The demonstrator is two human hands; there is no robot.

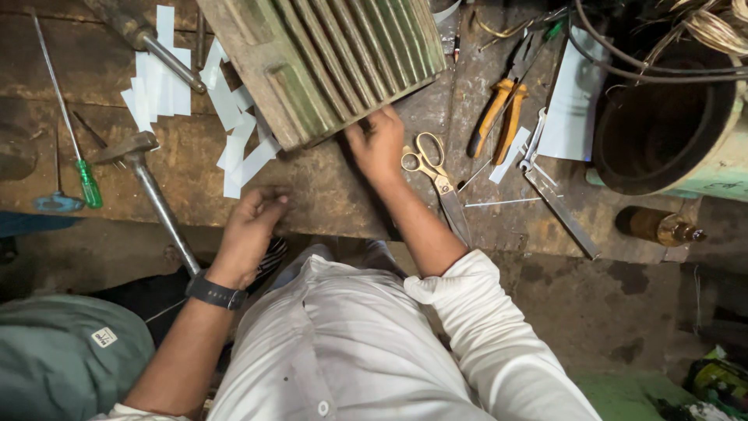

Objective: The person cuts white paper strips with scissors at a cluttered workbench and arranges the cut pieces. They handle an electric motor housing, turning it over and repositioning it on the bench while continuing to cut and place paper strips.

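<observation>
A big ribbed, green-grey metal casing point(327, 54) lies tilted on the dark wooden bench point(343, 195). My right hand point(379, 144) presses its fingers against the casing's lower corner. My left hand point(251, 226), with a black watch on the wrist, rests at the bench's near edge with fingers curled and nothing visible in them. Several white paper strips point(234, 148) lie just beyond my left hand, beside the casing. A pair of scissors point(436, 175) with brass-coloured handles lies right of my right hand.
A hammer point(152, 187) and a green-handled screwdriver point(74, 140) lie at the left. Orange-handled pliers point(499, 117), a white sheet point(573, 101) and a metal rule point(561, 210) lie at the right. A dark round drum point(662, 125) and a brown bottle point(658, 226) stand at the far right.
</observation>
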